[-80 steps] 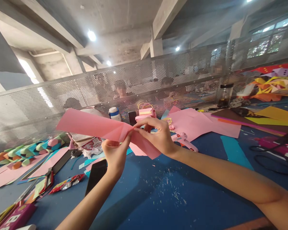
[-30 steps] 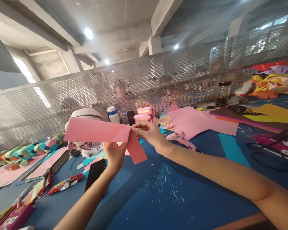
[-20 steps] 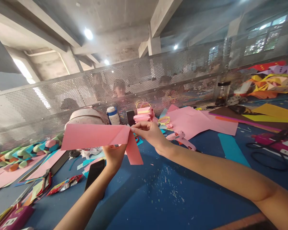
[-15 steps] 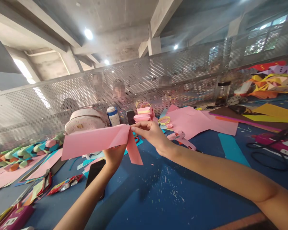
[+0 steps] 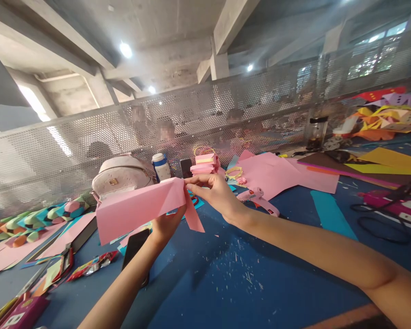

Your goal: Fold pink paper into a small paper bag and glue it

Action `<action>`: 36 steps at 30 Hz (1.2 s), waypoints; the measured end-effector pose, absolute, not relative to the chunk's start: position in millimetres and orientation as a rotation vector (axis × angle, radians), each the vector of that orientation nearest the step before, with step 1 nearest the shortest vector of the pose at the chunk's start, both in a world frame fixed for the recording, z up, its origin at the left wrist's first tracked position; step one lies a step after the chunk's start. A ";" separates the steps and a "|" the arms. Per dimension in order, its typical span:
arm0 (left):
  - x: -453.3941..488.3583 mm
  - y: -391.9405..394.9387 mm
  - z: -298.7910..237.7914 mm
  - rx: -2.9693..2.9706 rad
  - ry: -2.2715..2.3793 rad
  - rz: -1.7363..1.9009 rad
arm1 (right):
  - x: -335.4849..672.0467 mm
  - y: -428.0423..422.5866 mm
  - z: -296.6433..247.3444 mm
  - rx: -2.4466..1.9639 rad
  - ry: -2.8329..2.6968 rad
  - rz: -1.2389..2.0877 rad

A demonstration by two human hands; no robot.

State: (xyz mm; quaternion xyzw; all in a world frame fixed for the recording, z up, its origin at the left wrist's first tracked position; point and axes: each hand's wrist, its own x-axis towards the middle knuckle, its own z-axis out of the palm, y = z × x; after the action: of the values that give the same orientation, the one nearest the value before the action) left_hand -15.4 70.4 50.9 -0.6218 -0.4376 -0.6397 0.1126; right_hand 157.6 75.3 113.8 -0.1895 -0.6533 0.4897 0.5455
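Note:
I hold a folded pink paper strip [image 5: 137, 208] up in the air above the blue table [image 5: 233, 278]. My left hand [image 5: 167, 221] grips it from below near the fold, with the long part stretching out to the left. My right hand [image 5: 215, 194] pinches the folded corner at the top with thumb and fingers. A short pink flap [image 5: 192, 218] hangs down between my two hands.
A black phone [image 5: 135, 251] lies under my left wrist. A pink glue gun [image 5: 258, 198], loose pink sheets [image 5: 277, 173], a pink paper stack [image 5: 205, 163], a bottle [image 5: 160, 165] and a pale bag [image 5: 121, 176] lie beyond. Black scissors [image 5: 383, 214] rest at right. People sit behind the mesh fence [image 5: 226, 114].
The long left part of the pink strip has swung downward and toward me. The hanging flap has folded in closer. Both hands stay at the fold, almost in the same place.

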 end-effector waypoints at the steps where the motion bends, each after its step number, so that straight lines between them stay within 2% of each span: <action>1: -12.2 66.4 54.8 -1.822 -1.260 -1.875 | 157.8 75.1 114.1 -0.433 -1.545 1.175; 7: -1.7 41.5 80.8 -1.950 -1.164 -1.829 | 161.8 73.5 122.1 -0.382 -1.530 1.282; 18: 8.4 25.7 101.4 -2.080 -1.226 -1.880 | 168.3 77.5 130.3 -0.400 -1.523 1.247; 36: 23.3 15.1 106.1 -2.009 -1.357 -2.086 | 169.6 75.8 132.2 -0.260 -1.658 0.988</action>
State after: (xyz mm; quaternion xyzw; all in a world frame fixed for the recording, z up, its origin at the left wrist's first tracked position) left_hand 23.3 15.1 106.1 -0.6278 -0.4242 -0.6520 -0.0284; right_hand 169.6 75.8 132.2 -0.1105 -0.7039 0.4195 0.5624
